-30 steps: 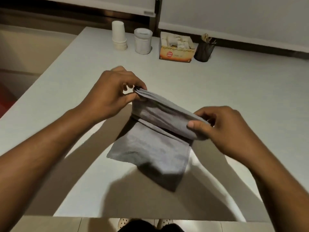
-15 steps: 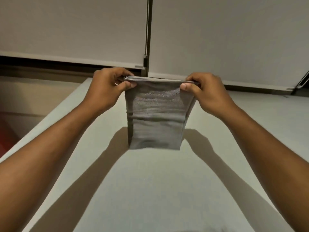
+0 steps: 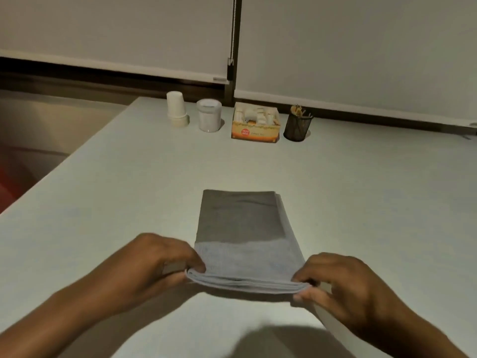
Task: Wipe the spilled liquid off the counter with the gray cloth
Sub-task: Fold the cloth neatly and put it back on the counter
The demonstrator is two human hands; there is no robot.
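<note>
The cloth (image 3: 245,236) lies on the counter (image 3: 116,192), hands at its 6 o'clock edge: left hand (image 3: 157,267) at 7, right hand (image 3: 343,288) at 5. At 12 o'clock, left to right: stacked cups (image 3: 176,108), a lidded tub (image 3: 209,115), a box (image 3: 255,122), a mesh holder (image 3: 297,126).

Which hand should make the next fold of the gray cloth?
Neither clearly. The left hand and right hand each pinch one near corner of the gray cloth, which lies flat and folded on the counter.
</note>
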